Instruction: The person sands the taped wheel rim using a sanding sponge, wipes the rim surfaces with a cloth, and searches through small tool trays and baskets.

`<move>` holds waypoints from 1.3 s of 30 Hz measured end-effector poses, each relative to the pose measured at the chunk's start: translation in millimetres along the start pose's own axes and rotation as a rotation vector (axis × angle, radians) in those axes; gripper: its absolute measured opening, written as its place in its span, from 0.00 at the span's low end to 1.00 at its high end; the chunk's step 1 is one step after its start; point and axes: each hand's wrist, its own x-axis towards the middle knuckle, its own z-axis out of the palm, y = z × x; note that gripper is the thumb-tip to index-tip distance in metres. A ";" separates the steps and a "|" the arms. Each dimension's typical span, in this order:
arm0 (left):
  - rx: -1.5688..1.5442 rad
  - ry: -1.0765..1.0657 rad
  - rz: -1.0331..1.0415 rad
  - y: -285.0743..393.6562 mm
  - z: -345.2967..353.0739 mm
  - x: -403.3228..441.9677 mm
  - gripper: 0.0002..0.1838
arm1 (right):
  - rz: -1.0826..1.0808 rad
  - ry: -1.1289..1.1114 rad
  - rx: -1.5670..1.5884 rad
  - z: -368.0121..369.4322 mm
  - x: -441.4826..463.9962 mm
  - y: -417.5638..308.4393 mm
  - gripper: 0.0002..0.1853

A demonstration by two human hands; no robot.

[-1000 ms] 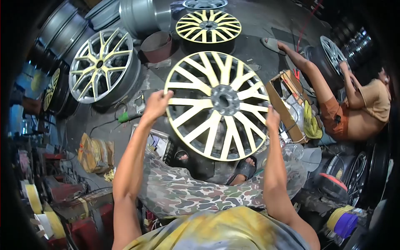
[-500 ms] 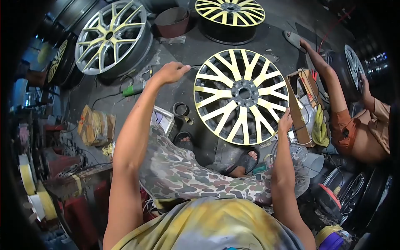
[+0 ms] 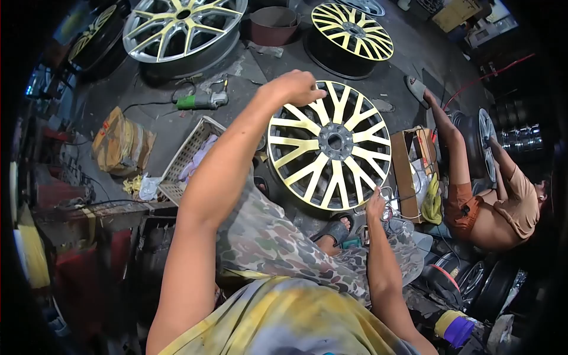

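A: Nearest first?
B: Grey cloth shirt streaked with yellow [image 3: 296, 313], then camouflage-print trousers [image 3: 284, 236]. Knees apart, which probably leaves working space ahead.

A: Hands?
B: Right hand [image 3: 374, 207] at the near right edge of a round, dark multi-spoke wheel with pale-yellow spoke faces [image 3: 336, 130]. Fingers narrow, tips against the rim; whether they wrap under, cannot tell. Left hand [image 3: 293, 89] over the far left edge, fingers half curled, nothing seen in it; contact with the rim, cannot tell.

A: Why there?
B: Roughly opposite sides. My guess: balanced steadying, and rim contact would spare the spoke faces.

A: The wheel's place?
B: Just past the feet, between the hands, face up. Its support is hidden; easy reach looks like the reason.

A: Beside it?
B: Left: pale-grey perforated plastic crate [image 3: 188, 157], lilac cloth [image 3: 200, 158] inside. Right: open brown cardboard box [image 3: 405, 177], yellow-green cloth [image 3: 432, 198] at its side. Both near, likely for handiness.

A: Further out?
B: Green-bodied power tool with a metal head [image 3: 198, 101] on the dark floor, cable trailing left, away from the wheel. Beyond: reddish-brown round tub [image 3: 274, 32], between a silver wheel with yellow spoke faces [image 3: 177, 26] and a black-barrelled wheel with yellow spokes [image 3: 355, 31], face up, presumably protecting that face.

A: Far right?
B: Person in tan shirt and orange shorts [image 3: 464, 214], hand at a silver-faced wheel [image 3: 486, 139].
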 end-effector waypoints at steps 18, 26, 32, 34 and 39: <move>-0.541 0.258 0.385 48.7 -50.3 -162.3 0.18 | -0.892 -0.616 0.750 -133.8 -151.5 -374.9 0.43; -0.201 0.391 -0.559 -118.7 41.4 -320.9 0.15 | -0.747 -0.829 0.248 -67.7 -136.0 -299.0 0.23; -0.187 0.240 -0.875 -163.9 141.1 -377.5 0.15 | -0.536 -0.864 0.150 -52.1 -116.5 -207.8 0.22; -0.131 0.219 -0.914 -163.7 148.8 -380.4 0.16 | -0.447 -0.895 0.147 -47.6 -119.1 -190.6 0.22; -0.096 0.356 -0.849 -141.5 121.1 -393.0 0.16 | -0.446 -0.944 0.089 -30.7 -124.5 -159.0 0.18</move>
